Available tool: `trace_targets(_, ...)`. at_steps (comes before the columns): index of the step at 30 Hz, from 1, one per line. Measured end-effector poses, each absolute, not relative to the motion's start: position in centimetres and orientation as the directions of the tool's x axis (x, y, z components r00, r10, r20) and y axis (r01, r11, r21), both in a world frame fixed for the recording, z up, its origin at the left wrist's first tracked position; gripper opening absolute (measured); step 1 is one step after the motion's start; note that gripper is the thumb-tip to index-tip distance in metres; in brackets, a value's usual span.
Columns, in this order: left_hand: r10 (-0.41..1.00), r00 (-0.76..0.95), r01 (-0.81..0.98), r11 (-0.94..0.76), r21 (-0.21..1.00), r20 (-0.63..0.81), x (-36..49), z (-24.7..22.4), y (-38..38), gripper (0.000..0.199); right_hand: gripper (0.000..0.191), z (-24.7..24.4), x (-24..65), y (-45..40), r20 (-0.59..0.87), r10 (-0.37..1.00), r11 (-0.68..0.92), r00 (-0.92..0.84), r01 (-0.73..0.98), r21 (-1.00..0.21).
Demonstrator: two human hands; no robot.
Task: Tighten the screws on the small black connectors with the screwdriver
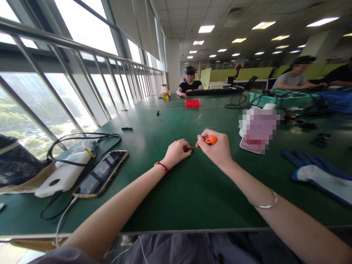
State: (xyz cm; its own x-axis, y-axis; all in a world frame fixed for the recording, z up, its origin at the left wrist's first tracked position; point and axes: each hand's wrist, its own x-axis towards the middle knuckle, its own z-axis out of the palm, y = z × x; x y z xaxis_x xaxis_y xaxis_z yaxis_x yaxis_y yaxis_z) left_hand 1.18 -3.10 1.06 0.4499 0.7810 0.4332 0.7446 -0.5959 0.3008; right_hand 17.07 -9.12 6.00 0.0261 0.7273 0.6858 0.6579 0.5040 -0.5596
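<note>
Near the middle of the green table [176,194], my left hand [177,152] is closed, pinching a small black part [188,149] between thumb and fingertips. My right hand [217,148] is wrapped round an orange-handled screwdriver [210,140]. Its thin shaft points left, and the tip meets or nearly meets the black part; the exact contact is too small to tell. Both hands are just above the tabletop.
To the left lie a phone [101,174], a white device [64,174] and black cables. A pink item [250,145] and blue-white gloves [321,176] lie right. Further back are a red box [192,103], a green basket [288,99] and seated people.
</note>
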Motion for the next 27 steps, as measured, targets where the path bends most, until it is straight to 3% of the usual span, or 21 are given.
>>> trace_targets(5, 0.792, 0.447, 0.743, -0.588, 0.319, 0.416, 1.17, 1.11, -3.11, 0.013, 0.022, 6.2, 17.84, -8.48, 0.688, 0.708, 0.463, 0.158, 0.631, -0.622)
trace_targets(21, 0.779, 0.468, 0.723, -0.609, 0.327, 0.417, 1.0, 1.2, -3.1, 0.012, 0.022, 5.73, 17.86, -8.09, 0.651, 0.747, 0.426, 0.137, 0.653, -0.626)
trace_targets(25, 0.777, 0.471, 0.718, -0.613, 0.33, 0.417, 0.94, 1.14, -3.05, 0.012, 0.01, 5.97, 17.87, -8.25, 0.645, 0.752, 0.425, 0.136, 0.647, -0.633)
trace_targets(27, 0.777, 0.471, 0.717, -0.613, 0.332, 0.418, 0.92, 1.11, -3.04, 0.012, 0.018, 6.03, 17.92, -8.27, 0.647, 0.749, 0.421, 0.143, 0.651, -0.632)
